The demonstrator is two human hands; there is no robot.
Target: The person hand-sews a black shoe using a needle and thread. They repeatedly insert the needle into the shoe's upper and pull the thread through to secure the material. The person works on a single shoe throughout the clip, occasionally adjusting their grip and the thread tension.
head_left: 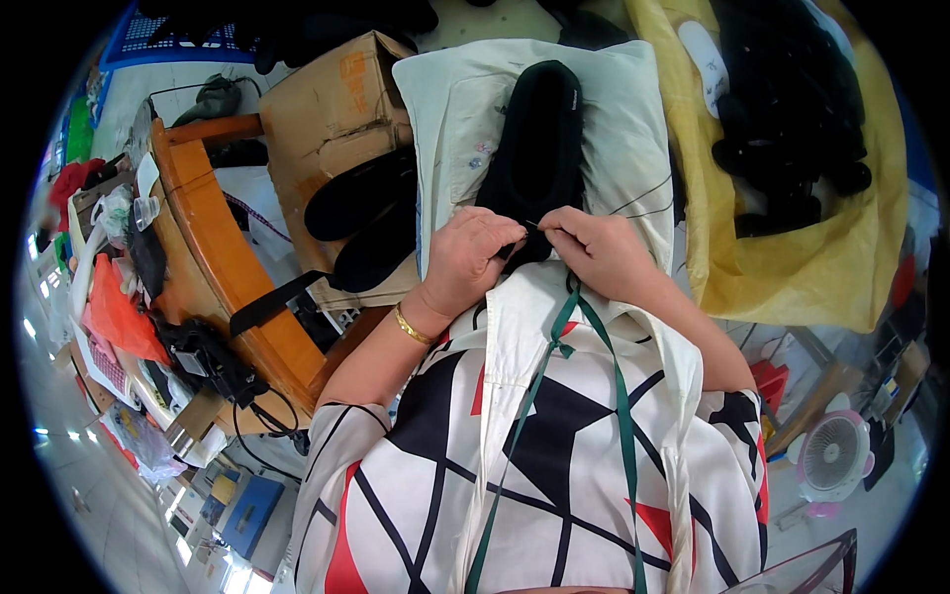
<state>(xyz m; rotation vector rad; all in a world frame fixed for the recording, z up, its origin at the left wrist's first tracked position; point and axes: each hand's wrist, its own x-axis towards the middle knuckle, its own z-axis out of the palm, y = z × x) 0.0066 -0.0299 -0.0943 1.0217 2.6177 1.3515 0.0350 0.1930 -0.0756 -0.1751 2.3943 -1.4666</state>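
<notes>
A black slipper (pixel 541 129) lies on a white cloth-covered cushion (pixel 445 99), its near end under my fingers. My left hand (pixel 473 255), with a gold bracelet (pixel 413 325) at the wrist, is closed in a pinch beside that near end. Opposite it, close by, my right hand (pixel 602 252) is also pinched. A thin, pale needle-like thing (pixel 531 225) shows between the two sets of fingertips, nearest the right ones. Dark thread (pixel 643 201) crosses the cushion right of the slipper. What the left fingers hold, if anything, is hidden.
More black slippers (pixel 361 198) rest by a cardboard box (pixel 332 104) on the left, near an orange wooden frame (pixel 233 267). A yellow sack (pixel 802 282) holding black slippers lies at right. A white fan (pixel 833 453) stands lower right. Green apron ties (pixel 620 396) hang below my hands.
</notes>
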